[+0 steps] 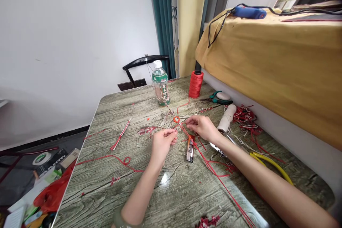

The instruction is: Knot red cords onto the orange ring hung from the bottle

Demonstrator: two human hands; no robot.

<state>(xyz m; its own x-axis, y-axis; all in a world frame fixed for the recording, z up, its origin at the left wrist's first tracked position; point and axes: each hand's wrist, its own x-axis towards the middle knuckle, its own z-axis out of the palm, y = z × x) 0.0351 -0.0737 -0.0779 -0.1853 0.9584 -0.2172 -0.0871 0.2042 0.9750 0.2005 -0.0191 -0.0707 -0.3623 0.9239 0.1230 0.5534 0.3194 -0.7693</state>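
Note:
My left hand (163,143) pinches a red cord (213,171) strand just below a small orange-red ring (176,119). On the other side of the strands, my right hand (204,127) has thumb and fingers closed on another thin red end, partly hidden by the fingers. From the ring a thin line runs up toward a plastic drink bottle (160,85) with a green label. Long red strands stretch from the ring down to the lower right. Beneath them lies a small flat pack (190,149) with an orange end.
A red thread spool (196,84) stands behind the right hand. Green-handled pliers (220,97), a white thread roll (227,117), cord scraps (244,117) and a yellow tube (272,167) lie to the right. A red-white braid (123,133) rests at left.

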